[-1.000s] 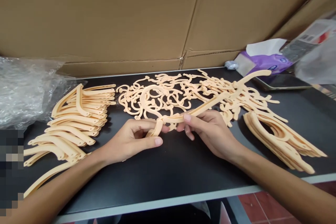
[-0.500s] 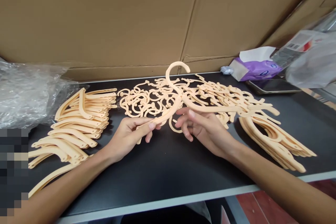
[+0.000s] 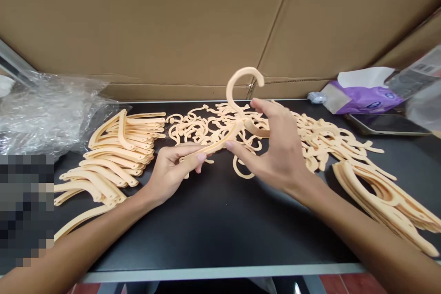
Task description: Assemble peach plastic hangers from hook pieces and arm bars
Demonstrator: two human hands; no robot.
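Observation:
A peach-coloured plastic clothes hanger (image 3: pixel 237 88) is held up above the table, hook upward. My left hand (image 3: pixel 174 167) is closed around its left arm, thumb on top. My right hand (image 3: pixel 282 151) is open beside the hanger's middle, thumb low near the left arm and fingers raised by the hook. The hanger's right arm passes behind that hand, so its far end is hidden; whether the palm touches it I cannot tell. Loose hooks (image 3: pixel 186 124) lie in a heap behind the hanger. Several hanger arms (image 3: pixel 113 151) are piled to the left.
Flat stacked hangers (image 3: pixel 386 202) lie at the right, beside more loose peach-coloured parts (image 3: pixel 330 135). Behind them are a phone (image 3: pixel 389 124) and a purple tissue pack (image 3: pixel 365 98). Clear plastic wrap (image 3: pixel 51 115) sits at the left. Cardboard (image 3: pixel 172 23) stands along the back of the black table (image 3: pixel 220 234).
My right hand has lifted and spread its fingers at the hanger's middle, where it was below the right arm. My left hand keeps its hold. The view has shifted slightly.

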